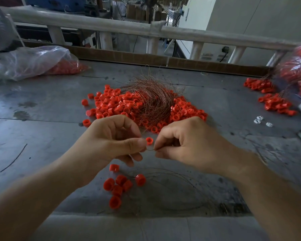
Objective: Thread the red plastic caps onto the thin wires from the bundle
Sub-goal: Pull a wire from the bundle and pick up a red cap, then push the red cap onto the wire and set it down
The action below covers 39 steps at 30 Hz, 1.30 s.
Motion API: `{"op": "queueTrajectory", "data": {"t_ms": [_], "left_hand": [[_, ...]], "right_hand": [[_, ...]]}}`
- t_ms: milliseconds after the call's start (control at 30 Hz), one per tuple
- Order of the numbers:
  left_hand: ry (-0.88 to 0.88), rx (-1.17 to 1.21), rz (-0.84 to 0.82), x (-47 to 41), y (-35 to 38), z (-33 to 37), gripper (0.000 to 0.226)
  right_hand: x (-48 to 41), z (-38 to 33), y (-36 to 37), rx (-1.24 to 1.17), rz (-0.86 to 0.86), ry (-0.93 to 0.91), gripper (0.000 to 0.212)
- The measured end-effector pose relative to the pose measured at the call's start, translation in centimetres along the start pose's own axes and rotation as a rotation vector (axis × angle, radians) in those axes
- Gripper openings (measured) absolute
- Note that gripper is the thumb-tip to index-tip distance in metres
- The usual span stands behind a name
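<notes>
Your left hand (111, 141) pinches a red cap (149, 141) — your right hand (189, 145) pinches the thin wire (150, 150) just below it.

The table (42, 105) has a grey metal top with dark stains and scratches. In the middle lies a wide pile of red caps (111, 103), and a bundle of thin copper wires (153, 100) lies across it. At the far left there is a clear plastic bag (31, 61) with more red caps inside. At the right lie two smaller groups of caps (274, 103), with some white pieces (258, 120) near them. On the near side, a small cluster of caps (118, 186) lies with several loose wires (172, 174). One dark strand (14, 159) lies alone at the near left. A cardboard strip (122, 55) runs along the far edge.
</notes>
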<state>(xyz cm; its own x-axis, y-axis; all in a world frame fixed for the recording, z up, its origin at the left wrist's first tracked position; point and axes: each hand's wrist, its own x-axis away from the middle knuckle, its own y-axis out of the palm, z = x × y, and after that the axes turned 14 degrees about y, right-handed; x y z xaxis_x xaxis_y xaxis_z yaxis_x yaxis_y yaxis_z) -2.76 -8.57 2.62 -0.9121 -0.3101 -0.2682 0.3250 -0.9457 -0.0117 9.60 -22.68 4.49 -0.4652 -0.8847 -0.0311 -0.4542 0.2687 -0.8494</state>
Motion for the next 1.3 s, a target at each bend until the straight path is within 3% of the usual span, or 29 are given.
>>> {"op": "queueTrajectory", "data": {"t_ms": [133,200,367,800,900,1033,1133,1300], "left_hand": [[0.025,-0.191,0.076,-0.3,-1.0,-0.1,0.009],[0.037,-0.358,0.074,-0.3,-1.7,-0.4,0.012],[-0.060,-0.735,-0.173,-0.2,-1.7,-1.3,0.010],[-0.117,-0.801,-0.231,-0.6,-2.3,-1.6,0.022],[-0.045,-0.821,-0.063,-1.0,-2.8,-1.8,0.020],[0.092,-1.109,0.285,-2.2,-5.0,-2.3,0.019],[0.036,-1.184,0.305,-2.9,-6.5,-3.4,0.038],[0.010,-1.234,0.243,-3.3,-6.6,-4.4,0.031]], "right_hand": [[-0.2,0.4,-0.1,-0.008,-0.034,0.078,0.002],[-0.2,0.7,-0.4,0.027,-0.035,0.110,0.005],[-0.1,0.7,-0.1,0.076,-0.277,0.144,0.003],[0.0,1.3,0.0,0.101,-0.396,0.144,0.006],[-0.2,1.2,-0.3,0.076,-0.312,0.152,0.008],[-0.4,1.4,-1.1,0.006,-0.066,0.186,0.005],[-0.5,1.7,-1.3,-0.058,0.081,0.234,0.010],[-1.0,2.7,-1.0,-0.033,0.192,0.333,0.012]]}}
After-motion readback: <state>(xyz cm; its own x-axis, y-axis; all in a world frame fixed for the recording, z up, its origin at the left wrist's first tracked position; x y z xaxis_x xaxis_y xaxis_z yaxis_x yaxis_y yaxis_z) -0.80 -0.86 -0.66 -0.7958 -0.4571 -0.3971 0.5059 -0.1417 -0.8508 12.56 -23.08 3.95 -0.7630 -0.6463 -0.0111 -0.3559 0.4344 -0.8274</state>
